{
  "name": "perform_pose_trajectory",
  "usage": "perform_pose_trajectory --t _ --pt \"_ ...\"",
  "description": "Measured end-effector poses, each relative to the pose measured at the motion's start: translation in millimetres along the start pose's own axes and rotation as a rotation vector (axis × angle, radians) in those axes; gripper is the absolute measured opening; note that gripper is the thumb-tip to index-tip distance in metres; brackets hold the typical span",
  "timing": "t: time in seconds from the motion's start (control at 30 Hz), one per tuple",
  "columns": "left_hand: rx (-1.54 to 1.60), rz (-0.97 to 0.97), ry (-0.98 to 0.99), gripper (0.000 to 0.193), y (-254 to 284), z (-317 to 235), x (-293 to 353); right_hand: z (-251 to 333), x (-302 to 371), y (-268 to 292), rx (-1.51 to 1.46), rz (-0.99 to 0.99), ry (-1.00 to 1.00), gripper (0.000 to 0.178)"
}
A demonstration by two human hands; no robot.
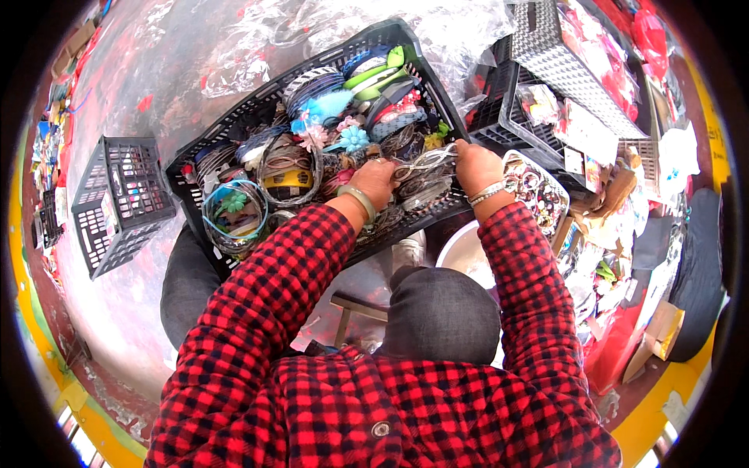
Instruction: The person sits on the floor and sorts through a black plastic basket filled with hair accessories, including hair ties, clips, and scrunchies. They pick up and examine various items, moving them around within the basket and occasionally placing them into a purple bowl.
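Note:
A large black plastic crate [273, 86] full of hair accessories lies across my legs. Between my hands, over its right side, stretches a bundle of thin silvery headbands [427, 161]. My left hand [373, 184] is closed at the bundle's left end, its fingertips partly hidden. At the other end, by the crate's right rim, my right hand [477, 168] grips the bundle with curled fingers. Around them lie a light blue flower [353, 139], a blue fluffy piece [324, 106], a green headband [373, 79], and, to the left, blue hoops [234, 209] and a yellow-black roll [287, 181].
A small black basket [125, 199] stands on the floor at left. To the right are a tray of small rings [538, 191], stacked black crates [507, 109], a grey woven basket [577, 66] and a white bucket [466, 253]. Clear plastic sheeting [460, 31] lies behind.

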State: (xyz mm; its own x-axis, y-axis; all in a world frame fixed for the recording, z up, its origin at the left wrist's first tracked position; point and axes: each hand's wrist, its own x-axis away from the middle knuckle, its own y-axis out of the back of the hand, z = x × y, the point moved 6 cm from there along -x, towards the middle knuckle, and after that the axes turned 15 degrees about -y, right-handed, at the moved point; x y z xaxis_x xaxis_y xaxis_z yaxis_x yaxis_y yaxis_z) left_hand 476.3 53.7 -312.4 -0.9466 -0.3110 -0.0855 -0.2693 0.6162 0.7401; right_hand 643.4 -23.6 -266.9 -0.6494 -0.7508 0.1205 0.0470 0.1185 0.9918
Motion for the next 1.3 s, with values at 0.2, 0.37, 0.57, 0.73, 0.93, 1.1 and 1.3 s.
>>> perform_pose_trajectory --t 0.2,0.37,0.57,0.73,0.93,1.1,1.3 --pt "0.066 0.001 0.077 0.019 -3 5 1 12 -7 -9 0.009 0.049 -0.052 0.011" --pt "0.033 0.114 0.083 0.022 -3 0 13 14 -6 -22 -0.015 0.1 -0.159 0.016" --pt "-0.16 0.204 -0.025 0.022 -13 2 3 10 -6 -51 -0.031 0.252 -0.24 0.018" --pt "-0.178 0.281 0.087 0.021 -22 3 -2 6 -8 -47 -0.081 0.453 -0.267 0.022" --pt "-0.188 0.241 0.025 0.018 -27 1 -2 15 20 0 -0.219 0.216 -0.081 0.045" --pt "-0.239 0.338 -0.017 0.018 -40 11 -15 44 36 17 -0.158 -0.085 0.238 0.033" --pt "-0.324 0.3 -0.095 0.017 -39 3 -10 67 46 -3 0.04 0.111 0.504 0.018"
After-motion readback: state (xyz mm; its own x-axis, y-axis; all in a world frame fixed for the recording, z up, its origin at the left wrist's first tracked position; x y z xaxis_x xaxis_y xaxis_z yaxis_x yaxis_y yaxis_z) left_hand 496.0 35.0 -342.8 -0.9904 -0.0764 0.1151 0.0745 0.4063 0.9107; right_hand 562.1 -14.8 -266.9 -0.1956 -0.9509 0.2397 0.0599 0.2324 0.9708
